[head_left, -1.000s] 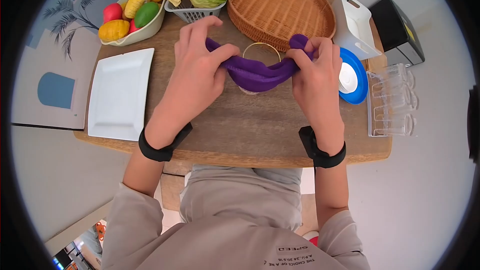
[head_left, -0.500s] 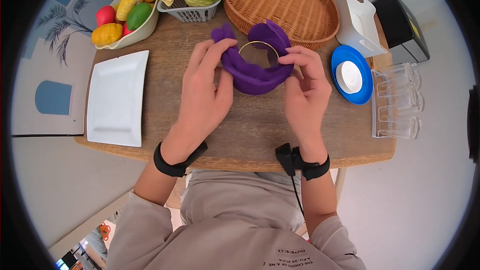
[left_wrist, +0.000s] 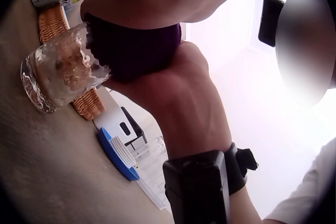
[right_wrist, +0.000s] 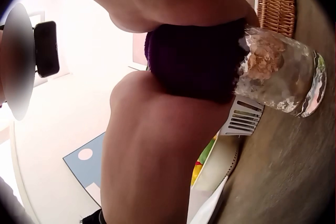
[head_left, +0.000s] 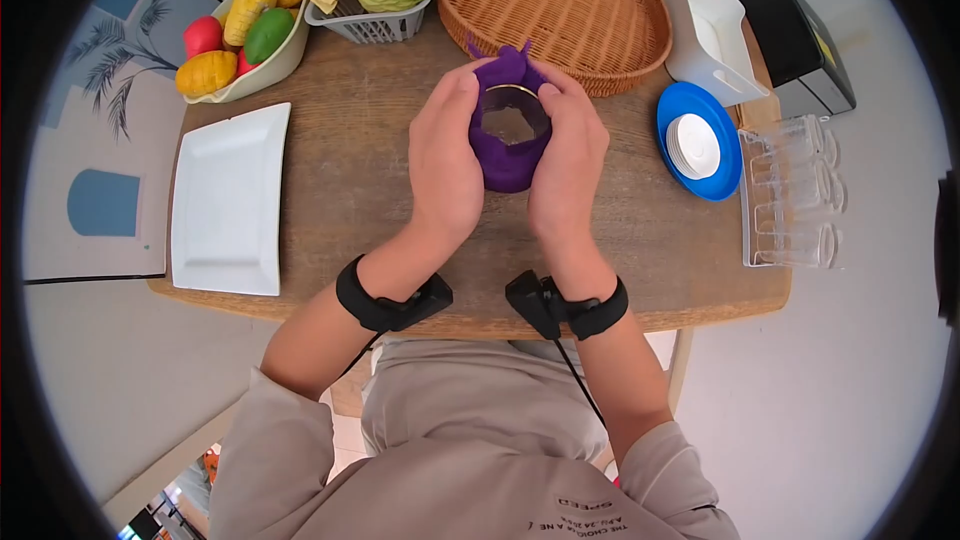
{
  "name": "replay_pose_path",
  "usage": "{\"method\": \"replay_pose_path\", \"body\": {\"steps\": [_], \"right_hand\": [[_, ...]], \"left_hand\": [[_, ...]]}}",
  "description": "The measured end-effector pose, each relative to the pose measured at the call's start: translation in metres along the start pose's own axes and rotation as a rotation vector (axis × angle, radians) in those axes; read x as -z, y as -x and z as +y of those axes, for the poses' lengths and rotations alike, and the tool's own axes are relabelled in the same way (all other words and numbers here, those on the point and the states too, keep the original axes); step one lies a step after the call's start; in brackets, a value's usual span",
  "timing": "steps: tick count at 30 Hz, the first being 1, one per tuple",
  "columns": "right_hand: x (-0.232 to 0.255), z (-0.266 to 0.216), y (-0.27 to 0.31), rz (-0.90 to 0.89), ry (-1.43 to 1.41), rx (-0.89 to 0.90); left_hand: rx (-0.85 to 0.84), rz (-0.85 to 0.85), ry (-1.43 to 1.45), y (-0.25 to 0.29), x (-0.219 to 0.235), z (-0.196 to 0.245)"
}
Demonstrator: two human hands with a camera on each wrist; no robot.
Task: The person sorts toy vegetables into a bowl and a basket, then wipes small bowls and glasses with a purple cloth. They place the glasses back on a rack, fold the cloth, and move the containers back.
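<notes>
A clear glass with a gold rim stands upright on the wooden table, in the middle of the head view. Purple cloth wraps around its upper part, its loose ends sticking up at the far side. My left hand cups the cloth and glass from the left, while my right hand holds them from the right, both thumbs near the rim. Below the cloth, both wrist views show the glass's rippled lower part uncovered. The fingers on the far side are mostly hidden.
To the left lies a white square plate, with a bowl of fruit behind it. A grey basket of leafy vegetables and a wicker tray stand at the back. On the right are a blue plate bearing white dishes and a rack of glasses.
The purple cloth was stretched between both hands, then bent around the glass from the near side. Now both hands have closed inward and press it around the glass.
</notes>
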State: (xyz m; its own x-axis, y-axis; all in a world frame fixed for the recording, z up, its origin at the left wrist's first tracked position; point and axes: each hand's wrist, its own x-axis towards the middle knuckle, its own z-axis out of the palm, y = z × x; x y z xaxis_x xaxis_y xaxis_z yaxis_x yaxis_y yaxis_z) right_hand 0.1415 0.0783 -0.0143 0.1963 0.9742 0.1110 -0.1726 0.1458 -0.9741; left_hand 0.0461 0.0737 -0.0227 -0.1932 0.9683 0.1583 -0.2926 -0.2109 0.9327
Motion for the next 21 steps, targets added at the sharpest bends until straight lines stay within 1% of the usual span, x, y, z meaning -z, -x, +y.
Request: {"method": "replay_pose_path", "body": {"steps": [2, 5, 10, 11, 13, 19, 21], "right_hand": [[-0.003, -0.001, 0.005, 0.002, 0.007, 0.046], [-0.006, 0.006, 0.013, 0.014, -0.019, 0.104], [-0.007, 0.011, 0.010, 0.020, -0.008, 0.156], [-0.008, 0.011, 0.010, 0.035, -0.014, 0.152], [-0.009, 0.013, 0.009, 0.066, -0.026, 0.138], [-0.001, 0.027, 0.003, 0.069, -0.150, 0.045], [0.001, 0.030, 0.004, 0.074, -0.082, 0.035]], "left_hand": [[-0.018, 0.022, -0.032, 0.003, -0.002, 0.003], [0.006, -0.007, -0.119, 0.006, 0.001, 0.002], [0.046, 0.025, -0.028, 0.004, 0.003, -0.003], [0.058, 0.032, -0.012, 0.003, 0.004, -0.005], [0.008, 0.038, -0.034, 0.003, 0.003, -0.010], [-0.094, 0.095, -0.057, 0.003, 0.002, -0.027], [-0.122, 0.099, -0.097, 0.004, 0.004, -0.034]]}}
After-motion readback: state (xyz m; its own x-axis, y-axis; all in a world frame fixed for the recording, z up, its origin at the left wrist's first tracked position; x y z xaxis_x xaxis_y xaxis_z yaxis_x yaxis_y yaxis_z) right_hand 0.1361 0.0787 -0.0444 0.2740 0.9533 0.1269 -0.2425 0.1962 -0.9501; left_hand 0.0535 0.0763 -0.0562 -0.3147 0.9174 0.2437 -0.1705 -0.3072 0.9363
